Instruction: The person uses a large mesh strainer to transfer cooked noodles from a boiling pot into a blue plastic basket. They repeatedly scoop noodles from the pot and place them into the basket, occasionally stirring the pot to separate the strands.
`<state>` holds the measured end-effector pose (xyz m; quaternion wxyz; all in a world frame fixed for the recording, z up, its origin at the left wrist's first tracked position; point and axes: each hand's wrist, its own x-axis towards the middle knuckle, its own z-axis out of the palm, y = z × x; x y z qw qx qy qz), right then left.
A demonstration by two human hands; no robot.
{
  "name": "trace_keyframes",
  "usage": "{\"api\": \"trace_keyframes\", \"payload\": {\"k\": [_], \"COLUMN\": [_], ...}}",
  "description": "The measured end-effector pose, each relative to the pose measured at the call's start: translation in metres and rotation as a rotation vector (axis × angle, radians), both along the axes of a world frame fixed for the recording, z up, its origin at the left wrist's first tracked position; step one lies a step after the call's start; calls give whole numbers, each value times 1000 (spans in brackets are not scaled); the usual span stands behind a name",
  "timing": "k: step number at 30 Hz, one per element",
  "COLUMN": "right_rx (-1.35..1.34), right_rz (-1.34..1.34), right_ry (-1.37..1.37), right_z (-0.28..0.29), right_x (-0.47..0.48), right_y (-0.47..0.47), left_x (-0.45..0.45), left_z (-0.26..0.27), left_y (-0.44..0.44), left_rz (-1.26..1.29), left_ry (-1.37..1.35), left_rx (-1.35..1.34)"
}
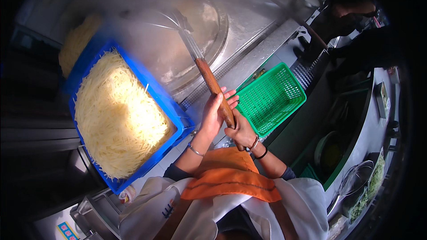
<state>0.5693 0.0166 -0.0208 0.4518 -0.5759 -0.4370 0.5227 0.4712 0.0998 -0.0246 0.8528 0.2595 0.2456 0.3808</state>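
Observation:
My right hand [243, 130] is closed around the lower end of a brown wooden handle [208, 76]. Higher up the same handle, my left hand [213, 113] cradles it in the palm, with its fingers loosely extended. The handle runs into a metal socket [191, 45] and thin metal prongs or wires; steam blurs the tool's head, so its exact kind is unclear. It slants over a large round cooking wok [222, 23] set in a steel stove top, its contents veiled by steam. Left of the wok, a blue plastic crate [146, 76] is heaped with pale shredded potato-like strips [116, 113].
A green perforated plastic basket [270, 96] sits to the right, below the stove's steel edge [253, 53]. More pale strips [80, 46] lie behind the crate. On the right counter [360, 140] are a wire whisk [353, 180] and chopped greens [370, 186]. A dark-clothed person [357, 36] stands upper right.

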Motion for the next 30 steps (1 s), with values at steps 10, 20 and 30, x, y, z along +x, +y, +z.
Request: {"api": "trace_keyframes", "payload": {"k": [10, 20, 30], "right_rx": [-81, 206, 67], "right_rz": [1, -149, -78], "right_ry": [116, -272, -61], "right_z": [-5, -10, 1], "right_x": [58, 116, 131], "right_y": [-9, 51, 198], "left_x": [84, 143, 153], "left_z": [12, 14, -12], "left_y": [4, 74, 159], "left_rz": [129, 140, 37], "left_ry": [200, 215, 87], "left_rx": [2, 270, 65]}}
